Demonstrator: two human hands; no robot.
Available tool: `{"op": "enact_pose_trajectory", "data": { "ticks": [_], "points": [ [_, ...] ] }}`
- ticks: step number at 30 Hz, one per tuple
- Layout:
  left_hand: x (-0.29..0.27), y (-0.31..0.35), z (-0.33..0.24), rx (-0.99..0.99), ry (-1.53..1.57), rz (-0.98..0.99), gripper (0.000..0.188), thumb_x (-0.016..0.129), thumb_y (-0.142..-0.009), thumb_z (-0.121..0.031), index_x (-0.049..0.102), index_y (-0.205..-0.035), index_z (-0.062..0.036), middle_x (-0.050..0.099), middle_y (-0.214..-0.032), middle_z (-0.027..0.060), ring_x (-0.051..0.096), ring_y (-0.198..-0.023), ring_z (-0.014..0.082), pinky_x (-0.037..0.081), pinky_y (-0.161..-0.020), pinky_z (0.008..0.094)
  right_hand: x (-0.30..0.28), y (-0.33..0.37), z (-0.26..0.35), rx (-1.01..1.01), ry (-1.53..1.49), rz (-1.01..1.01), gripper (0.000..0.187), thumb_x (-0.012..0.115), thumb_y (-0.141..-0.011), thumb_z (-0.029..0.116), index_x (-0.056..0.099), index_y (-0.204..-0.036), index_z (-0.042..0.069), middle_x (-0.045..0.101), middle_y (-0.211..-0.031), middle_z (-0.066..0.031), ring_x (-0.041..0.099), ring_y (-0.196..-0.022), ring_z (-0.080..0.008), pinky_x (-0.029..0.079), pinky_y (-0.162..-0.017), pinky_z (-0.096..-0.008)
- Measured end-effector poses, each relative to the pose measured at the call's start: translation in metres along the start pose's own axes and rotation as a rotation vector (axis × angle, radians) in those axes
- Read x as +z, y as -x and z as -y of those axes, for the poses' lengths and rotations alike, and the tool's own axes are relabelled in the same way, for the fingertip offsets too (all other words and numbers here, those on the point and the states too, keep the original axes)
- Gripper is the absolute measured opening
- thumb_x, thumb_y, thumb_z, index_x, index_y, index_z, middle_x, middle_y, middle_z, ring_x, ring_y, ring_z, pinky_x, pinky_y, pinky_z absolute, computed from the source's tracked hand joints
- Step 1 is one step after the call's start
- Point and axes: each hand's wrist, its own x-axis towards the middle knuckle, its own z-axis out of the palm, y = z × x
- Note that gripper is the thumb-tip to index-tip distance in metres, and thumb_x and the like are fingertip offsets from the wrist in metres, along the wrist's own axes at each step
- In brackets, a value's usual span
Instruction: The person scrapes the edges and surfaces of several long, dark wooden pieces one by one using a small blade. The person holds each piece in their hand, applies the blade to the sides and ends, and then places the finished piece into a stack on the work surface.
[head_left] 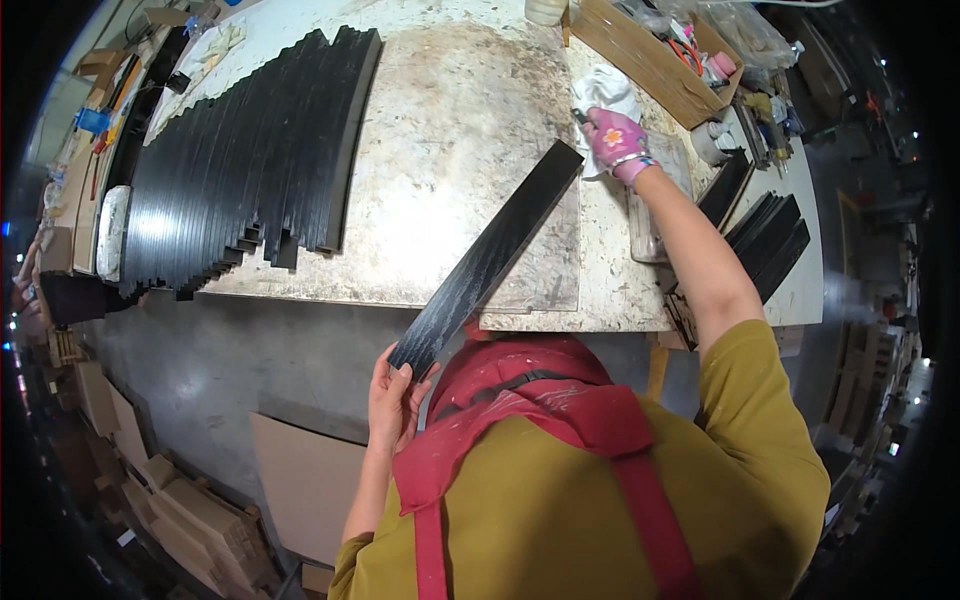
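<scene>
Landmark: black plank (495,245), running diagonally over the front edge of the surface (610,295). At its near end, left hand (388,408), forearm raised, wrist upright, grip closed with thumb on top; beyond its far end, gloved right hand (616,140), arm outstretched, fingers curled at white cloth (606,88), hold on it unclear.

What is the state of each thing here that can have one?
Left hand: bare, gripping black strip.
Right hand: gloved, at the white cloth; grip unclear.
Black strip: held diagonally, partly over the table.
White cloth: crumpled.
Strip row: side by side, ends uneven.
Cardboard box: open, filled.
Table: stained.
</scene>
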Motion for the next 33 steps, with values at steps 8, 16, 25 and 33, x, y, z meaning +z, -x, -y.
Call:
{"op": "enact_pose_trajectory", "data": {
  "ticks": [8, 16, 25, 33],
  "points": [
    [0.012, -0.021, -0.014, -0.033, 0.086, 0.036, 0.045, 0.042, -0.1, -0.03, 0.037, -0.138, -0.0069, 0.052, -0.131, 0.0152, 0.056, -0.117, 0.0319, 0.048, -0.096, 0.0384, 0.026, 0.105, 0.153, -0.439, -0.127, 0.156, 0.008, 0.055, -0.081, 0.015, 0.058, -0.078, 0.008, 0.063, -0.077, -0.0146, 0.063, -0.073, -0.0338, 0.049, -0.062, -0.0441],
    [0.015, -0.025, -0.017, -0.091, 0.245, 0.21, 0.079, 0.022, -0.095, -0.064, 0.023, -0.146, -0.0047, 0.044, -0.14, 0.019, 0.048, -0.125, 0.0395, 0.044, -0.102, 0.0447, 0.027, 0.122, 0.2, -0.41, -0.042, 0.365, 0.006, 0.054, -0.079, 0.011, 0.06, -0.079, 0.01, 0.062, -0.075, -0.0135, 0.063, -0.069, -0.0337, 0.051, -0.06, -0.0427],
    [0.004, -0.033, -0.019, 0.029, 0.033, 0.012, 0.046, 0.047, -0.099, -0.036, 0.045, -0.134, -0.0046, 0.056, -0.125, 0.0135, 0.064, -0.102, 0.0247, 0.053, -0.09, 0.0356, -0.008, 0.157, 0.202, -0.384, -0.411, 0.391, 0.022, 0.053, -0.092, 0.029, 0.06, -0.086, 0.009, 0.059, -0.068, -0.0118, 0.06, -0.06, -0.0295, 0.05, -0.058, -0.0403],
    [-0.004, -0.044, -0.011, 0.951, -1.164, 0.099, 0.046, 0.071, -0.074, 0.004, 0.059, -0.116, -0.0067, 0.042, -0.132, 0.0131, 0.052, -0.111, 0.0264, 0.048, -0.089, 0.0352, -0.018, 0.094, 0.084, -0.001, -0.56, 0.1, 0.023, 0.06, -0.09, 0.021, 0.058, -0.081, 0.0, 0.047, -0.064, -0.0014, 0.043, -0.065, -0.0085, 0.038, -0.058, -0.027]
  ]
}}
